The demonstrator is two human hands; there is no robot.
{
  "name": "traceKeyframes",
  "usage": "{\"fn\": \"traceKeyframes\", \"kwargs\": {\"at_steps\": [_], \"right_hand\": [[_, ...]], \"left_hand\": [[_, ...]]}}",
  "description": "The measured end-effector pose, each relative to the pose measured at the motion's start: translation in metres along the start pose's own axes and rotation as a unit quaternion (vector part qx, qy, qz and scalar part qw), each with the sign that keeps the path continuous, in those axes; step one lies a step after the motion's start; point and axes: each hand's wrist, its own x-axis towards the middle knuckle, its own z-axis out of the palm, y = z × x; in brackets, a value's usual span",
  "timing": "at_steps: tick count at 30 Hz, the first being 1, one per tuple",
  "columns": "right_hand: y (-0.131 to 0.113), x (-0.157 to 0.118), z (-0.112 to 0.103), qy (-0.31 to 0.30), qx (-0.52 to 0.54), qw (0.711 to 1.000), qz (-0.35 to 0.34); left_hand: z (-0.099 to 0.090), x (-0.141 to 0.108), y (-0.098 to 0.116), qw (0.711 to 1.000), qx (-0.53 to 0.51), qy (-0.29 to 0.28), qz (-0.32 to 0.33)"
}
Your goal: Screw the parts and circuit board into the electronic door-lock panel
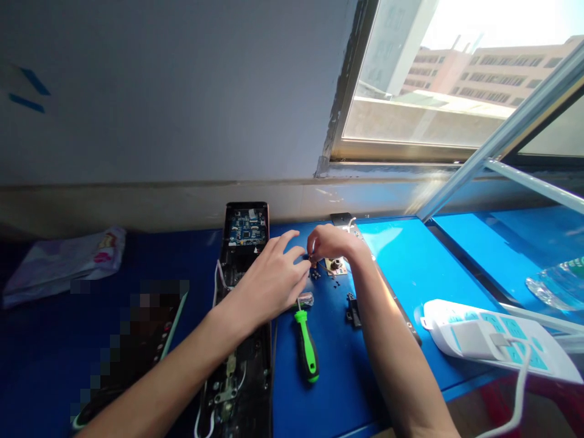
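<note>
My left hand (279, 271) reaches over the right edge of an opened long black device housing (249, 359), outer fingers spread. Its index fingertip meets the fingertips of my right hand (331, 242). Both hands seem to pinch something small between them, too hidden to name; a thin wire shows close by. A green circuit board (246, 228) sits in the housing's far end. Just below my left hand lies a screwdriver (308, 347) with a green and black handle, beside a small cylindrical part (306, 299). Small dark screws (316, 275) lie under my right hand.
A small board with a round part (336, 264) and a black plastic piece (353, 311) lie near my right arm. A white power strip (497, 337) and plastic bottle (559, 283) are at right. A plastic packet (68, 261) and dark tablet-like device (137, 340) lie left.
</note>
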Motion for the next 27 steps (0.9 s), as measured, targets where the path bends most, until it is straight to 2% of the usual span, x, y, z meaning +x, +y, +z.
{"fn": "traceKeyframes", "kwargs": {"at_steps": [8, 12, 15, 19, 21, 24, 27], "right_hand": [[-0.006, -0.004, -0.002, 0.001, -0.001, 1.000, 0.010], [-0.015, -0.014, -0.007, 0.012, 0.006, 1.000, 0.012], [-0.026, -0.024, -0.010, -0.006, 0.009, 1.000, 0.002], [-0.050, -0.030, -0.006, -0.073, 0.024, 0.997, -0.011], [-0.064, -0.028, -0.003, -0.096, 0.030, 0.995, -0.007], [-0.081, -0.021, 0.003, -0.113, 0.026, 0.993, 0.012], [-0.089, -0.014, 0.007, -0.114, 0.018, 0.993, 0.031]], "left_hand": [[-0.004, -0.006, 0.002, 0.999, -0.015, 0.033, -0.002], [-0.013, -0.017, -0.001, 0.995, -0.032, 0.088, -0.019], [-0.018, -0.030, -0.008, 0.987, -0.031, 0.146, -0.066], [-0.016, -0.049, -0.020, 0.953, -0.019, 0.253, -0.169], [-0.011, -0.057, -0.027, 0.932, -0.041, 0.282, -0.225], [-0.001, -0.068, -0.035, 0.904, -0.138, 0.282, -0.291], [0.009, -0.074, -0.040, 0.863, -0.280, 0.272, -0.321]]}}
